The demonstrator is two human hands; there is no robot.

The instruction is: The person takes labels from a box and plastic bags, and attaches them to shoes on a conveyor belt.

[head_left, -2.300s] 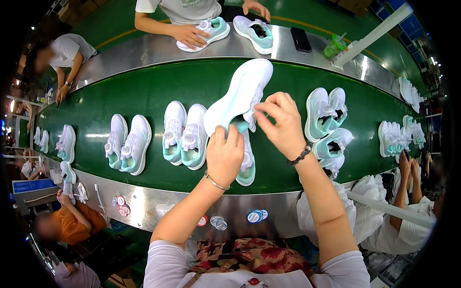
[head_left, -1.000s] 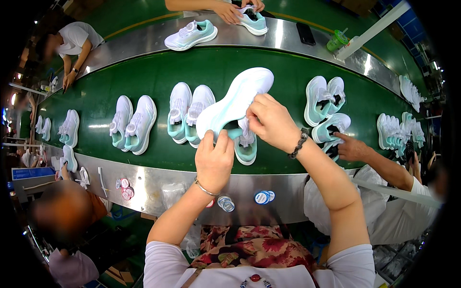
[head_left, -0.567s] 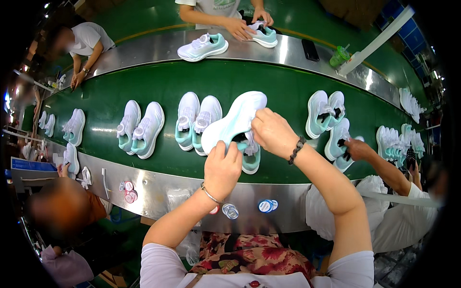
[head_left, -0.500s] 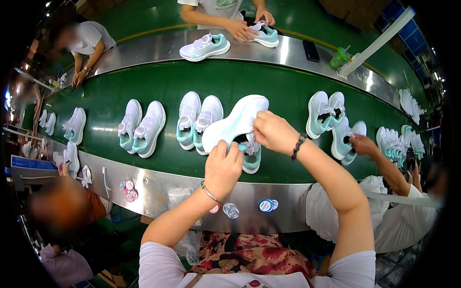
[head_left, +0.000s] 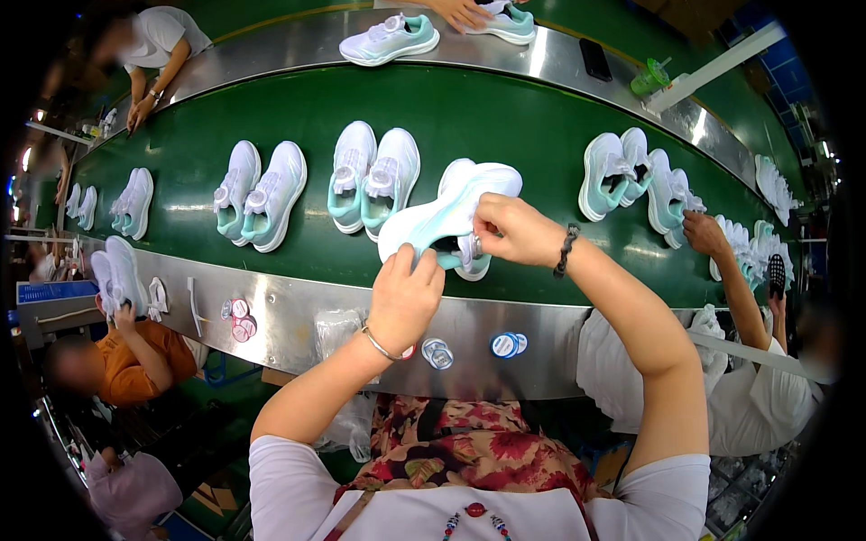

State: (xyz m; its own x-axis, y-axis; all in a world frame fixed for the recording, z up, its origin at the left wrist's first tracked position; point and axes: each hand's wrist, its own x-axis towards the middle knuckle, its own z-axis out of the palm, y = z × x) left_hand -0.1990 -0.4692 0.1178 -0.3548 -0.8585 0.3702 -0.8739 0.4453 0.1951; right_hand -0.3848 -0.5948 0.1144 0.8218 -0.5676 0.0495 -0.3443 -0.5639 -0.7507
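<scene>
Tipped on its side above the green belt is a white and mint sneaker (head_left: 428, 216), its toe pointing to the far right. My left hand (head_left: 404, 293) grips its mint heel collar, fingers curled over the edge. At the opening, near the tongue, my right hand (head_left: 519, 233) is closed in a pinch on the shoe; what exactly lies between its fingertips is hidden. A second sneaker (head_left: 456, 171) lies on the belt behind the held one and is mostly covered by it. Just left stands a matching pair of sneakers (head_left: 392, 176).
More sneaker pairs (head_left: 275, 198) line the green belt (head_left: 505, 117) on both sides. Along the near steel ledge (head_left: 469, 361) lie round blue discs (head_left: 505, 344), red discs (head_left: 240, 326) and a clear plastic bag (head_left: 336, 334). Co-workers' hands (head_left: 706, 233) work at right, left and across.
The scene sits higher in the picture. My hands keep hold of the sneaker. A co-worker at right has lowered a pair onto the belt; one at left holds up sneakers.
</scene>
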